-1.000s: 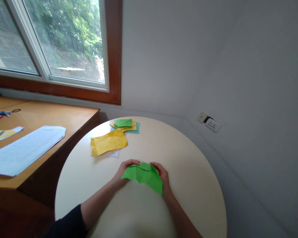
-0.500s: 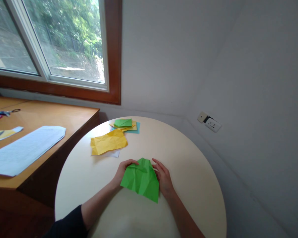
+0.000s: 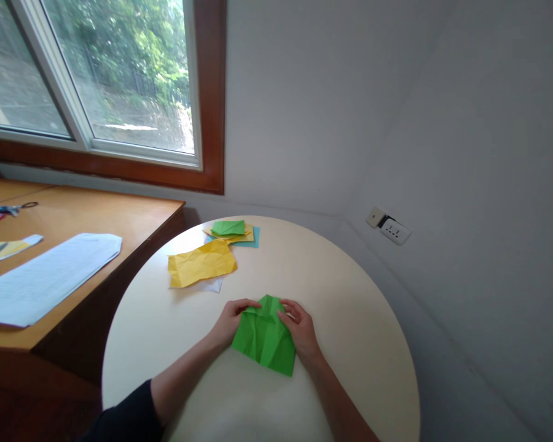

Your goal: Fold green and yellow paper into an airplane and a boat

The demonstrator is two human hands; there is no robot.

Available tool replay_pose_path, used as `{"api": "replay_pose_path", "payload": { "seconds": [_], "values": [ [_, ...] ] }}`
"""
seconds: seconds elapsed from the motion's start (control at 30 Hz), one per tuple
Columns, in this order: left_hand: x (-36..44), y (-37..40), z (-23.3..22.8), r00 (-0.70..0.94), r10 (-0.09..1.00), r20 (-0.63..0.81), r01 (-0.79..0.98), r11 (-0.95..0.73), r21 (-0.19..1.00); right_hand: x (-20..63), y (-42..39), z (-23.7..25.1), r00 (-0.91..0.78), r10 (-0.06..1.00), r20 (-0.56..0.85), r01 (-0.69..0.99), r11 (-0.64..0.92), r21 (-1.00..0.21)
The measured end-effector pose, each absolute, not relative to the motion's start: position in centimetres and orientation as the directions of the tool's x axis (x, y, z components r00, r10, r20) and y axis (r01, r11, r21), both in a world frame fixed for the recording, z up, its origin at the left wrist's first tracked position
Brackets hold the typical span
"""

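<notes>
A creased sheet of green paper (image 3: 263, 341) is held between my two hands above the near middle of the round table. My left hand (image 3: 229, 319) grips its upper left edge, thumb on top and the other fingers partly behind it. At the upper right edge, my right hand (image 3: 301, 326) pinches the sheet between thumb and fingers. Fold lines run down the paper, and its top narrows to a blunt peak. The underside of the sheet is hidden.
On the white round table (image 3: 350, 344) lie a crumpled yellow paper (image 3: 201, 265), a white sheet (image 3: 211, 285) partly under it, and a small stack topped by folded green paper (image 3: 228, 228). A wooden desk (image 3: 133, 209) at left bears papers (image 3: 50, 276) and scissors (image 3: 9, 211).
My right thumb has come down onto the green paper, and the right fingers have closed on its edge. The sheet's left side has drawn inward to the right, with my left hand following slightly.
</notes>
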State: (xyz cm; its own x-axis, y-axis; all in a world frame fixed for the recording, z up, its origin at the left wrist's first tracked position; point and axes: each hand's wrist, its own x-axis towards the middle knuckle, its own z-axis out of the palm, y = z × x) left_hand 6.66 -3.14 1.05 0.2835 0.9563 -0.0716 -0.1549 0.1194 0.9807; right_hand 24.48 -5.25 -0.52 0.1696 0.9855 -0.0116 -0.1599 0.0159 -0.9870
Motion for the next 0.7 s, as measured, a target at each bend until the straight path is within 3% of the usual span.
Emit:
{"api": "replay_pose_path", "payload": {
  "seconds": [0.27,0.7],
  "values": [
    [6.03,-2.40,0.28,0.274,0.952,-0.134,-0.057,0.155,0.986,24.32,-5.34,-0.45,0.158,0.987,0.019,-0.074,0.031,-0.997],
    [6.23,-2.83,1.10,0.307,0.951,-0.042,0.067,0.022,0.997,24.31,-5.46,-0.34,0.120,0.983,0.141,0.099,0.130,-0.987]
  ]
}}
